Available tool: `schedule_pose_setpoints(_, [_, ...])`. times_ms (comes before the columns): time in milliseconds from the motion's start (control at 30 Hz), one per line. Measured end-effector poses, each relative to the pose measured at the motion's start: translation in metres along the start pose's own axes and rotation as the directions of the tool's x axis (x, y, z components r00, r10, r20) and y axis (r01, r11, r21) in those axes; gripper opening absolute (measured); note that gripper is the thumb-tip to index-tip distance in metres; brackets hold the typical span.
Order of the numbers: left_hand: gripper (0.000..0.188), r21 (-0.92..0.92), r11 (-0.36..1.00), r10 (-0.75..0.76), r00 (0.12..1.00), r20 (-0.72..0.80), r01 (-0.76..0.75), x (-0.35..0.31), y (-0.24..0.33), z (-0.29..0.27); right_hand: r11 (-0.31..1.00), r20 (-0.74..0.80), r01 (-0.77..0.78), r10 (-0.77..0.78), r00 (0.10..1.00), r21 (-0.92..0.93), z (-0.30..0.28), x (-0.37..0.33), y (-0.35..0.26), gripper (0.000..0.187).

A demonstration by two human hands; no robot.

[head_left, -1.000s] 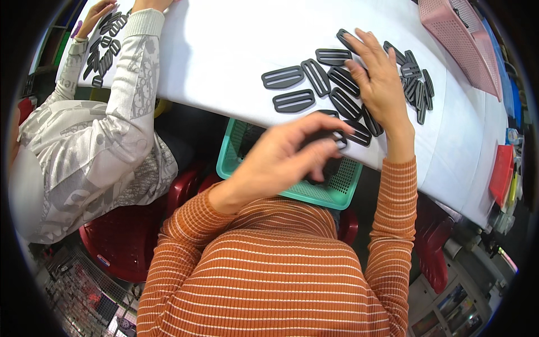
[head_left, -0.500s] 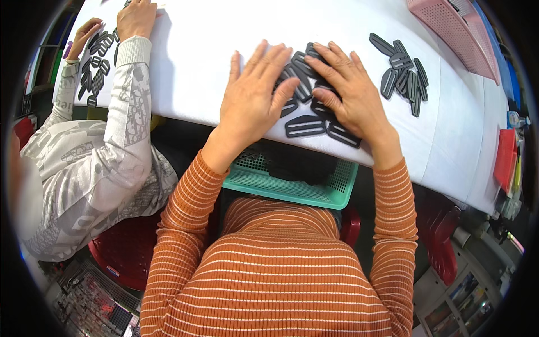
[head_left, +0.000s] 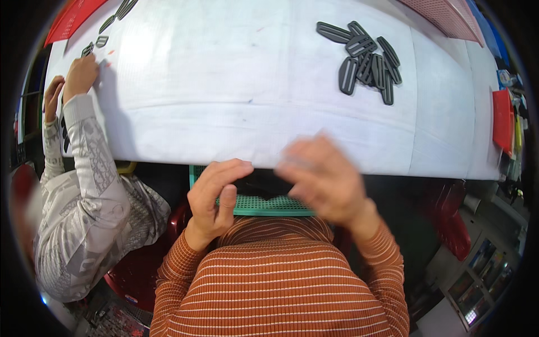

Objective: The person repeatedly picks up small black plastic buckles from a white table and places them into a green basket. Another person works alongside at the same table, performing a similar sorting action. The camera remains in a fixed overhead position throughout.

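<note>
My left hand [head_left: 213,196] hovers above the green basket [head_left: 269,206] on my lap, fingers stretched forward, thumb apart, holding nothing I can see. Across from it, at the table's near edge, my right hand [head_left: 331,182] is smeared by motion. Its fingers cannot be made out well. Dark contents [head_left: 264,182] lie in the basket between my hands, partly hidden by them. Farther off on the table, to the right, rests a loose pile of black slotted strap buckles [head_left: 361,45], touched by neither hand.
A white-covered table [head_left: 224,106] spans the view. At left, another person's hand [head_left: 80,76] works beside small black buckles [head_left: 101,41]. A pink basket [head_left: 449,17] stands far right, a red one [head_left: 73,21] far left. Red chairs [head_left: 449,219] stand below the table.
Both hands have drawn back from the table to above the basket. The buckles that lay under them are gone from the tabletop. The right-hand pile remains. The view has shifted.
</note>
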State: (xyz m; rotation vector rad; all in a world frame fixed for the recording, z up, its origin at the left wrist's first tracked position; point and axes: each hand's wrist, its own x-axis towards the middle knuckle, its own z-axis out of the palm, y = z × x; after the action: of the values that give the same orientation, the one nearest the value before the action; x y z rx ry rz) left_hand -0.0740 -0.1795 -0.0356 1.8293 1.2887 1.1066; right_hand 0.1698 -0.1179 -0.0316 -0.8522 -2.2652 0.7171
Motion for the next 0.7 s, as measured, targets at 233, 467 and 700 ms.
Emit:
schedule_pose_setpoints(233, [0.031, 0.067, 0.986, 0.159, 0.982, -0.104, -0.153, 0.047, -0.002, 0.018, 0.875, -0.493, -0.363, 0.173, 0.853, -0.32, -0.087, 0.022, 0.144, 0.049])
schedule_pose_setpoints(467, [0.03, 0.081, 0.99, 0.128, 0.983, -0.134, -0.118, 0.047, -0.016, 0.026, 0.928, -0.258, -0.1, 0.004, 0.966, -0.359, -0.034, 0.043, 0.113, 0.041])
schedule_pose_setpoints(700, [0.03, 0.16, 0.983, 0.122, 0.971, -0.205, -0.09, 0.049, -0.02, 0.019, 0.948, -0.248, 0.017, 0.066, 0.967, 0.319, -0.033, 0.047, 0.071, 0.032])
